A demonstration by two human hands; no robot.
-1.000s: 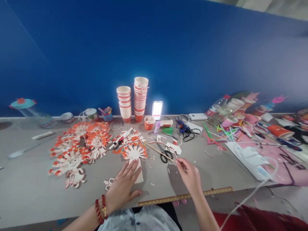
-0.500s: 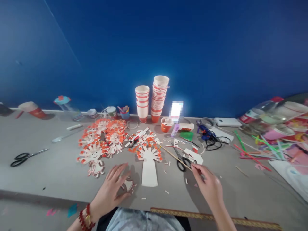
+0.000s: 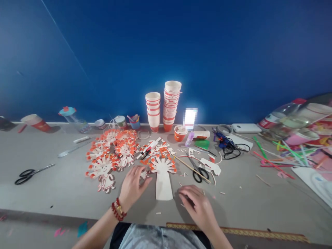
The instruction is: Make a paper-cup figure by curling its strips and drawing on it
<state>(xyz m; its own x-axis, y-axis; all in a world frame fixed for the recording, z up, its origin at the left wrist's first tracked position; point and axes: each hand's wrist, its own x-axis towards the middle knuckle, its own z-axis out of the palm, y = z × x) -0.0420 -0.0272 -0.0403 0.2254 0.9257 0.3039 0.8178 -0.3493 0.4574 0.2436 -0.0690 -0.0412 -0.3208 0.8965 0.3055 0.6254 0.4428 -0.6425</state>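
Observation:
My left hand (image 3: 133, 185), with red beads at the wrist, has its thumb and fingers around a small white paper cutout with red edging (image 3: 144, 174); part of it is hidden. Just right of it lies a cut paper cup piece (image 3: 164, 185), flat, its fringed top tipped in orange. My right hand (image 3: 195, 204) hovers low over the table to the right of that piece, fingers loosely curved and thumb apart, nothing visible in it. A thin wooden stick (image 3: 192, 168) lies across black-handled scissors (image 3: 200, 175) beyond the right hand.
Finished-looking paper figures (image 3: 105, 169) cluster at left, near other scissors (image 3: 26, 175). Stacked paper cups (image 3: 172, 107) stand by the blue wall. A glue gun (image 3: 224, 141) with its cord, a glue stick (image 3: 190, 138) and colourful straws (image 3: 275, 164) lie at right.
My right hand has let go of the wooden stick, which now rests on the scissors, and moved left. My left hand and the small cutout have moved forward, nearer the fringed piece.

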